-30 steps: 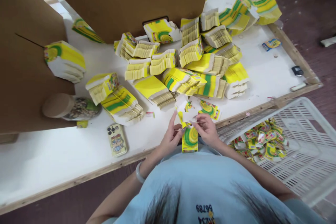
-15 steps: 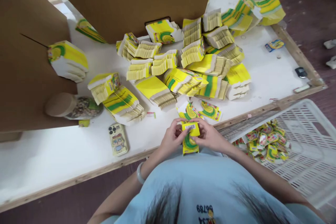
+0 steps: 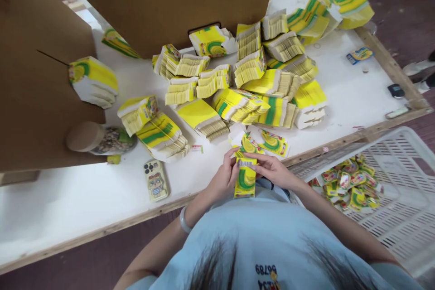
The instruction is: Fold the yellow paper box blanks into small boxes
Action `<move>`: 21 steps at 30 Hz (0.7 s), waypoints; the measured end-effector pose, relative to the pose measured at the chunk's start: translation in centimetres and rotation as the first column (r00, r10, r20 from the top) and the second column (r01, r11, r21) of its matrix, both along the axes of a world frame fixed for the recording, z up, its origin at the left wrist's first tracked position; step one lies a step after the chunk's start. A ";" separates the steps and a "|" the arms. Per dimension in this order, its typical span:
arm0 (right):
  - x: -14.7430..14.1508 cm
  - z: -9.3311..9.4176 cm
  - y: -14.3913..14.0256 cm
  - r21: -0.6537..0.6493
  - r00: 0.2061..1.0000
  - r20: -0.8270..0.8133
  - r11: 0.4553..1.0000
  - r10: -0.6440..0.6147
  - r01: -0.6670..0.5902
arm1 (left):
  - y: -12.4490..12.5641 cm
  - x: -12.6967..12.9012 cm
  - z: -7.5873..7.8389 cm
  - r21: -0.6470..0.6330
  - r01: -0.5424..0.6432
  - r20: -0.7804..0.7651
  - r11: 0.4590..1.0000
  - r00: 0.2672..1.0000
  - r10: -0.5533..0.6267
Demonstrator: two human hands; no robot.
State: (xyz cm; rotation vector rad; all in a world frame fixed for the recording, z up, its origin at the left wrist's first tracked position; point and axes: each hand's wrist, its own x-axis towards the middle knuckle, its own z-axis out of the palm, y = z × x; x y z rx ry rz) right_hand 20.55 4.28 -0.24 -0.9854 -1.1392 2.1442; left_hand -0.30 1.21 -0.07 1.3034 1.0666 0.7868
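Note:
Between my two hands, close to my body at the table's front edge, is a small yellow and green cardboard box (image 3: pixel 245 182) with a barcode on its end flap. My left hand (image 3: pixel 225 174) grips its left side near the top. On the right side, my right hand (image 3: pixel 273 170) holds the flap end, fingers bent over it. Just beyond the fingers lie a yellow printed carton (image 3: pixel 249 142) and a second flat carton (image 3: pixel 273 142). Farther back, several stacks of flattened cartons (image 3: pixel 200 118) spread over the white table.
A white plastic basket (image 3: pixel 404 145) with several small packs (image 3: pixel 355 181) stands at the right, below the table edge. To the left are a phone (image 3: pixel 156 181) and a lidded jar (image 3: pixel 112 140). Large brown cardboard boxes (image 3: pixel 170 4) stand at the back.
The box's barcode flap, raised between my fingers before, now lies down in line with the box's front. My fingers have closed in around its top end.

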 end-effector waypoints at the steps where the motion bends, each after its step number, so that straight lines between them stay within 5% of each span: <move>1: -0.4 -0.3 -0.2 0.005 1.000 0.002 1.000 -0.021 0.021 | 0.1 0.0 0.0 0.010 0.012 0.000 1.000 1.000 -0.012; 5: -0.6 -0.8 -0.4 0.056 0.994 0.069 0.996 -0.080 0.076 | 0.8 -0.2 -0.2 0.053 -0.017 -0.088 0.998 0.996 0.022; 9: 5.2 0.1 0.4 0.319 0.868 0.425 0.940 -0.256 0.121 | 3.6 -1.2 -0.7 0.191 -0.202 -0.422 0.961 0.867 0.266; 11: 10.6 1.0 0.2 0.394 0.611 0.726 0.919 -0.316 0.008 | 5.8 -1.5 -1.3 0.253 -0.246 -0.583 0.936 0.733 0.350; 13: 16.1 1.9 -0.8 0.259 0.180 0.955 0.958 -0.235 -0.124 | 7.9 -1.4 -2.0 0.272 -0.226 -0.693 0.935 0.629 0.354; 15: 20.2 2.9 -2.4 0.089 -0.198 0.974 0.988 -0.112 -0.122 | 9.4 -1.0 -2.5 0.253 -0.160 -0.770 0.954 0.563 0.298; 16: 21.4 3.3 -3.2 0.055 -0.321 0.943 0.993 -0.087 -0.107 | 10.0 -0.8 -2.6 0.239 -0.116 -0.800 0.964 0.539 0.263; 18: 22.0 3.8 -4.2 0.078 -0.431 0.894 0.991 -0.119 -0.111 | 10.5 -0.4 -2.7 0.221 -0.025 -0.838 0.975 0.507 0.203; 21: 19.5 3.9 -3.4 0.138 -0.372 0.906 0.971 -0.203 -0.194 | 10.5 -0.6 -2.4 0.230 0.060 -0.867 0.971 0.467 0.176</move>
